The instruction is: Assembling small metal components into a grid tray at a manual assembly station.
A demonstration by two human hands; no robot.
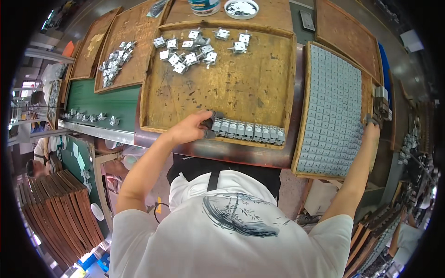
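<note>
A row of small silver metal switch-like housings (pixel 250 131) stands along the near edge of a worn wooden tray (pixel 222 88). My left hand (pixel 190 128), with dark covers on its fingertips, closes thumb and fingers around the housing at the row's left end. Far to the right, my right hand (pixel 370 129) reaches over the right edge of a second tray packed with a grid of grey square pieces (pixel 329 111). Its covered fingertips are bent together beside some metal parts (pixel 381 103); what they hold, if anything, is too small to tell.
Loose metal housings (pixel 191 58) lie in the far part of the middle tray, others (pixel 116 62) on a board at left. A white bowl of dark bits (pixel 241 8) and a tub (pixel 204 6) stand at the back. Stacked wooden trays (pixel 60 213) fill the lower left.
</note>
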